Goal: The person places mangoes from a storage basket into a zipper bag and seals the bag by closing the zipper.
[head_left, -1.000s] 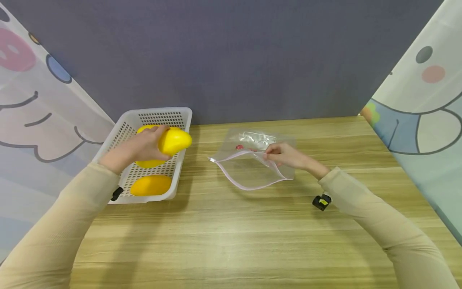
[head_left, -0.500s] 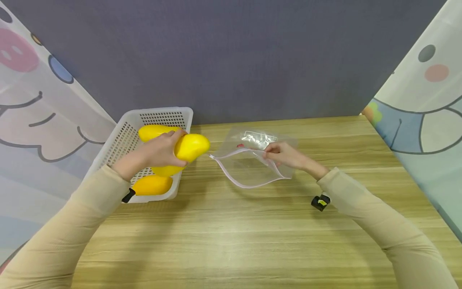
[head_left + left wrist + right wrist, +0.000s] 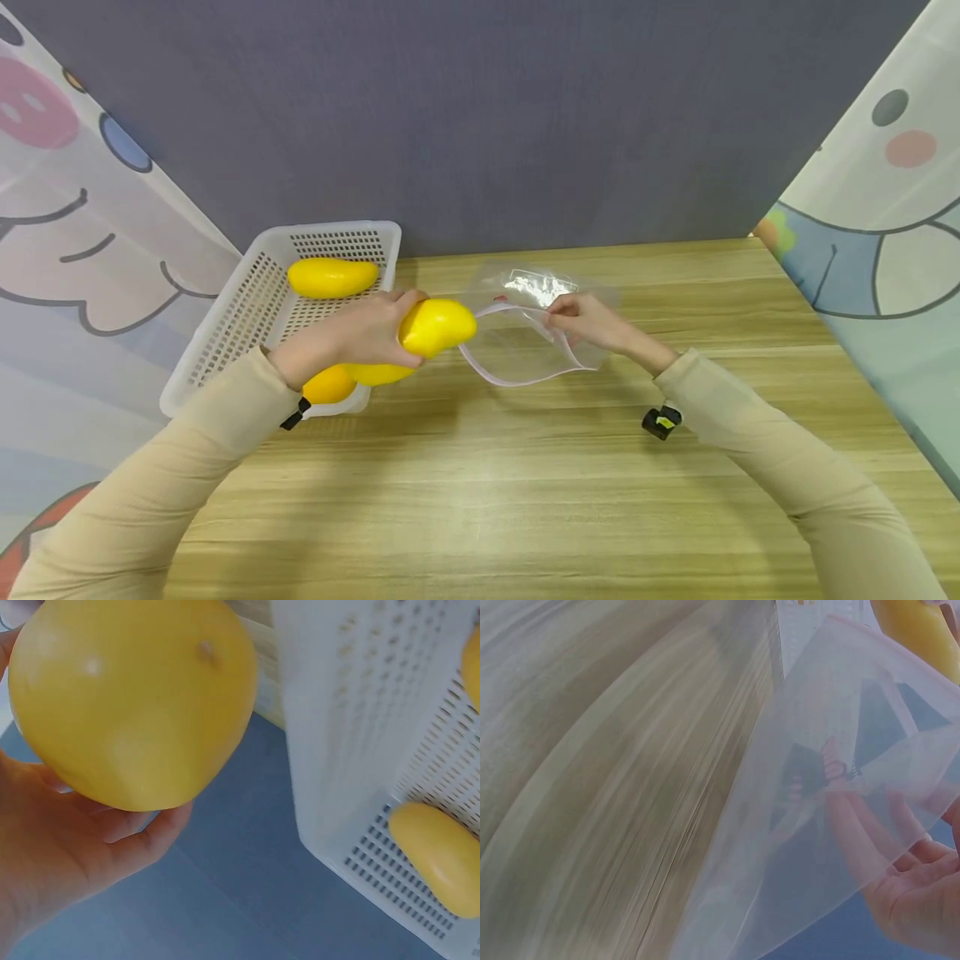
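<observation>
Left hand (image 3: 356, 329): curled from above round a yellow mango (image 3: 438, 327), digits on its far and near sides.
Held mango: raised past the basket's right wall, rounded end towards the desk's right edge, more yellow showing below the hand; a small brown stem spot (image 3: 206, 651) visible in the left wrist view.
Right hand (image 3: 588, 323): pinching the rim of a clear zip-lock bag (image 3: 517, 350) between thumb and fingers.
Bag: right of the basket, nearer the desk's far edge; mouth gaping towards the near edge, pinkish zip strip (image 3: 513, 384) bowed out, small red print (image 3: 500, 298) beyond.
Mango to bag: overlapping at the bag's left corner in the head view; touching or apart, cannot tell.
White perforated basket (image 3: 232, 321): at the desk's far left corner, holding 2 others, 1 yellow fruit (image 3: 332, 277) by the far wall and 1 orange-yellow fruit (image 3: 327, 386) in the near right corner, partly hidden.
Desk (image 3: 480, 517): wood-grained, backed along the far edge by a grey-blue panel (image 3: 480, 125).
Sleeves (image 3: 772, 458): beige, with 1 black device at each wrist.
</observation>
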`<state>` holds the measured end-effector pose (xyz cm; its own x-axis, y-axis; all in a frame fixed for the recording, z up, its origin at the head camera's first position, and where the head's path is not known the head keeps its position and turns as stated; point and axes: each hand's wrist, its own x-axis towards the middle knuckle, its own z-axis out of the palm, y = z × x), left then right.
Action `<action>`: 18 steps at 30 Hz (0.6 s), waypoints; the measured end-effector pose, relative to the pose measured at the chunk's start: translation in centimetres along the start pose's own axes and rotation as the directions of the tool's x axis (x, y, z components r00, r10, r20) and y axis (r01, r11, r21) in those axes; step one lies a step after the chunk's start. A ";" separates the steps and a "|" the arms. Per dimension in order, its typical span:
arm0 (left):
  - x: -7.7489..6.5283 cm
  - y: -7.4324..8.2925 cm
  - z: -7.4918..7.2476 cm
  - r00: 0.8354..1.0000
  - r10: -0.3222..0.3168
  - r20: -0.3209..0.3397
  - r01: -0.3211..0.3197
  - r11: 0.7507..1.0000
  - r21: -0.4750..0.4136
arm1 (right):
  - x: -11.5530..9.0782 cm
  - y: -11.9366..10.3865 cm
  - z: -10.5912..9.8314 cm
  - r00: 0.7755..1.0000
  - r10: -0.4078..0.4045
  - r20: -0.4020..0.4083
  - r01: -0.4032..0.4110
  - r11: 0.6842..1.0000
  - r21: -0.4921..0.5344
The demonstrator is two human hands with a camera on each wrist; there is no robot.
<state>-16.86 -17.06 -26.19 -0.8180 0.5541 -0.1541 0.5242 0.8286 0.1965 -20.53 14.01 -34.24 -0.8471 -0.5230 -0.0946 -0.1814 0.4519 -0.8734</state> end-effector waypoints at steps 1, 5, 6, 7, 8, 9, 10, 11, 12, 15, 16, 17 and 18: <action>0.1 0.2 0.1 1.000 0.003 0.005 -0.003 1.000 0.004 | 0.0 0.0 0.0 1.000 0.002 -0.001 -0.002 1.000 0.003; 0.3 1.1 0.4 1.000 0.008 0.012 -0.008 1.000 0.018 | 0.1 0.0 0.1 1.000 0.004 -0.008 -0.004 1.000 0.013; 0.4 1.3 0.5 1.000 0.011 0.013 -0.012 1.000 0.023 | 0.1 0.0 0.1 1.000 0.003 -0.010 -0.003 1.000 0.014; 0.5 1.4 0.5 1.000 0.014 0.013 -0.014 0.999 0.035 | 0.1 0.0 0.2 1.000 0.002 -0.012 -0.002 1.000 0.014; 0.6 1.7 0.6 1.000 0.016 0.014 -0.017 0.999 0.041 | 0.1 0.0 0.2 1.000 0.001 -0.014 0.000 1.000 0.015; 0.7 1.9 0.7 1.000 0.020 0.014 -0.020 0.999 0.048 | 0.1 0.0 0.2 1.000 0.000 -0.016 0.001 1.000 0.015; 0.8 2.1 0.8 1.000 0.022 0.017 -0.023 0.998 0.052 | 0.1 0.0 0.2 1.000 -0.001 -0.017 0.001 1.000 0.014; 0.9 2.3 0.8 1.000 0.023 0.019 -0.024 0.998 0.053 | 0.0 0.0 0.3 1.000 -0.003 -0.019 0.003 1.000 0.014; 1.0 2.4 0.9 0.999 0.022 0.026 -0.024 0.998 0.058 | 0.0 0.0 0.3 1.000 -0.001 -0.019 0.001 1.000 0.018; 1.2 3.0 1.1 0.999 0.014 0.042 -0.017 0.998 0.063 | 0.0 -0.1 0.4 1.000 -0.004 -0.016 0.005 1.000 0.029; 1.3 3.1 1.2 0.999 0.013 0.046 -0.016 0.998 0.069 | -0.1 -0.1 0.4 1.000 -0.009 -0.018 0.010 1.000 0.028; 1.4 3.3 1.3 0.999 0.013 0.046 -0.016 0.997 0.072 | -0.1 -0.1 0.5 1.000 -0.013 -0.020 0.013 0.999 0.031; 1.4 3.5 1.3 0.999 0.012 0.046 -0.015 0.997 0.077 | -0.1 -0.2 0.5 1.000 -0.016 -0.023 0.017 0.999 0.028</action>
<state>-15.90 -13.26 -27.03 -0.8002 0.5669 -0.1958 0.5533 0.8238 0.1237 -20.18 13.62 -34.32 -0.8554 -0.5133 -0.0690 -0.1818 0.4224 -0.8880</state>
